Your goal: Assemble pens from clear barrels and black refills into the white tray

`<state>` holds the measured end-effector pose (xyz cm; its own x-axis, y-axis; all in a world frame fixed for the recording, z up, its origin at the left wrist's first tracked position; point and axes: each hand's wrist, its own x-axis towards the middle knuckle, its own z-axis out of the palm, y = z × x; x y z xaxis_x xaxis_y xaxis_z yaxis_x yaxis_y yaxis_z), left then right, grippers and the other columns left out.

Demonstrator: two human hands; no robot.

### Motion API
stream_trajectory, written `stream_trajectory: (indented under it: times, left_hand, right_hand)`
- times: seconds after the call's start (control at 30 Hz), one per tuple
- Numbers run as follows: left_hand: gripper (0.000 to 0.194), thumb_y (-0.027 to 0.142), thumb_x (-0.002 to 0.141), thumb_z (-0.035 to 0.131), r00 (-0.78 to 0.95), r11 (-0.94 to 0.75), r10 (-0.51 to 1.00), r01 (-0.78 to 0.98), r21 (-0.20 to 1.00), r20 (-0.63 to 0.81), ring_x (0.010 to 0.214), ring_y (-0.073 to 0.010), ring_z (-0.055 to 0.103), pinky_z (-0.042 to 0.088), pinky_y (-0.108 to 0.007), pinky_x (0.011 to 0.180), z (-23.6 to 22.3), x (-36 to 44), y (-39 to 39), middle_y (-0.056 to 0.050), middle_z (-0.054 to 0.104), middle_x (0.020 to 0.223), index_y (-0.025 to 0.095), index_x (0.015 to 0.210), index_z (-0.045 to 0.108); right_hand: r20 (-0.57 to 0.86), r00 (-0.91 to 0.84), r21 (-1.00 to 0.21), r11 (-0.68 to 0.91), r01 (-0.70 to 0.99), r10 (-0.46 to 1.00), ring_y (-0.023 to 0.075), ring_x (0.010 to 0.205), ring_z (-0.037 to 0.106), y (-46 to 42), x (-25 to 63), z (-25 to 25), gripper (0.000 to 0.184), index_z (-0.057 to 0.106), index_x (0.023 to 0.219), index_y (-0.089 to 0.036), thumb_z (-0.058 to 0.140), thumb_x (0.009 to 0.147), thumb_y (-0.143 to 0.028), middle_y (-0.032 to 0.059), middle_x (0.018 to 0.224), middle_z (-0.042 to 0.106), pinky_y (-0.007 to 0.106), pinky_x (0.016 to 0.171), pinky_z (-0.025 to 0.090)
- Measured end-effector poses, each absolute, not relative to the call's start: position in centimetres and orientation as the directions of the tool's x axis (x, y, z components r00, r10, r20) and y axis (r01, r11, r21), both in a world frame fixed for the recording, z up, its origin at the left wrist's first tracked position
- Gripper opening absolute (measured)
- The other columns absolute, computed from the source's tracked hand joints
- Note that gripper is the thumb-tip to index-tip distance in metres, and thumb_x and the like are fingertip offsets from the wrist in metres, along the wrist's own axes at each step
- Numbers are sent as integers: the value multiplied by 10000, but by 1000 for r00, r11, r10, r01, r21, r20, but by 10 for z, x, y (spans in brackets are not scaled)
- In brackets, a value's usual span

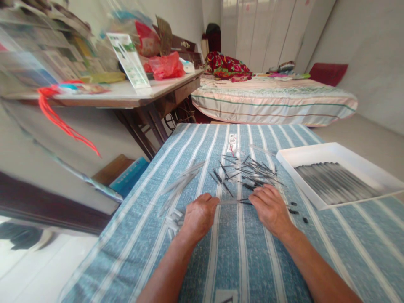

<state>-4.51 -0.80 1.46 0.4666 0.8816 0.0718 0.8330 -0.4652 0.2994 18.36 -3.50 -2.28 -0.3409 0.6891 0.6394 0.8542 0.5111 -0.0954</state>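
Note:
My left hand (202,213) is closed around one end of a translucent tube, possibly a pen barrel (227,202). My right hand (270,210) pinches a thin black rod, maybe a pen refill (245,202), whose tip meets the tube's open end or lies just inside; I cannot tell which. Beyond my right hand lies a loose pile of thin black rods (257,168). Long translucent tubes (181,183) lie past my left hand, and short translucent pieces (174,222) are beside it. Several small black caps (294,211) lie right of my right hand.
A white open box (325,152) at the right holds a row of dark, clear-bodied sticks (336,181). Blue striped cloth (252,261) covers the table. A cluttered desk (126,100) with red cords (67,128) stands at left, a bed (271,99) behind.

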Motion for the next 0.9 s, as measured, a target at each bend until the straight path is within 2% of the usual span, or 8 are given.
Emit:
stream_trajectory:
  times: [0.13, 0.27, 0.43, 0.6, 0.77, 0.9]
  left_hand:
    - [226, 182, 851, 401, 504, -500, 863, 838, 217, 40, 751, -181, 581, 388, -247, 613, 14, -43, -10, -52, 592, 791, 205, 851, 625]
    - [217, 174, 842, 410, 531, -521, 847, 814, 256, 35, 756, -176, 589, 393, -240, 622, 14, -40, -12, -47, 596, 786, 204, 862, 624]
    - [209, 160, 827, 421, 559, -532, 826, 733, 424, 71, 767, -165, 591, 405, -235, 661, 7, -38, -14, -43, 617, 810, 193, 890, 617]
    - [151, 164, 770, 489, 443, -417, 888, 656, 629, 127, 721, -147, 583, 407, -231, 660, -1, -38, -11, -23, 632, 798, 175, 869, 603]
    - [47, 212, 721, 555, 268, -209, 960, 493, 844, 81, 526, -97, 487, 359, -200, 523, -1, -34, -9, 43, 527, 576, 171, 731, 577]
    - [97, 237, 690, 598, 237, -55, 972, 262, 964, -8, 485, -85, 464, 346, -189, 474, 0, -32, -9, 53, 510, 533, 163, 744, 564]
  right_hand:
    - [668, -321, -95, 504, 858, 672, 192, 964, 532, -36, 181, -23, 278, 649, 839, -180, 395, 863, -69, 50, 811, 648, 432, 986, 297]
    - [675, -320, -94, 508, 856, 665, 194, 989, 536, -36, 178, -23, 241, 646, 828, -186, 428, 867, -92, 41, 820, 657, 454, 1005, 280]
    - [740, -289, -72, 499, 863, 607, 240, 1106, 504, -40, 170, -16, 180, 636, 843, -164, 468, 852, -103, 94, 982, 656, 488, 989, 311]
    - [833, -186, -84, 450, 889, 521, 269, 1182, 463, -53, 164, 3, 210, 601, 960, -177, 511, 806, -67, 115, 1130, 613, 529, 997, 302]
    - [853, -137, -118, 441, 890, 503, 262, 1112, 517, -49, 179, 4, 254, 590, 988, -196, 551, 774, -64, 102, 1080, 628, 486, 946, 383]
    - [821, -88, -184, 408, 894, 565, 234, 999, 563, -35, 204, -7, 204, 616, 944, -187, 518, 794, -90, 87, 950, 650, 424, 876, 441]
